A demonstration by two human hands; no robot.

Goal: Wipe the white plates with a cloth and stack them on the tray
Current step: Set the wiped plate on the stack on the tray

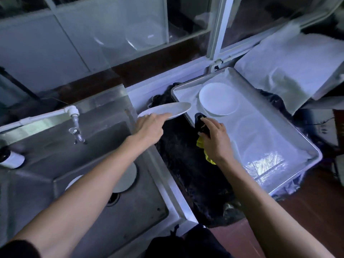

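Holding a round white plate [165,110] level above the dark worktop [186,164], the left hand [149,125] grips its near rim; the right hand [216,138] clutches a yellow-and-dark cloth [202,144]. Seemingly wiped, it next needs setting on the stacked white plate [218,98] in the metal tray [314,151].

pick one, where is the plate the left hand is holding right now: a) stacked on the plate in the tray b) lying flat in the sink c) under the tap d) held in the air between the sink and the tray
d: the left hand grips the plate by its near edge, and it hangs tilted over the dark gap between the sink and the tray, short of the plate already on the tray.
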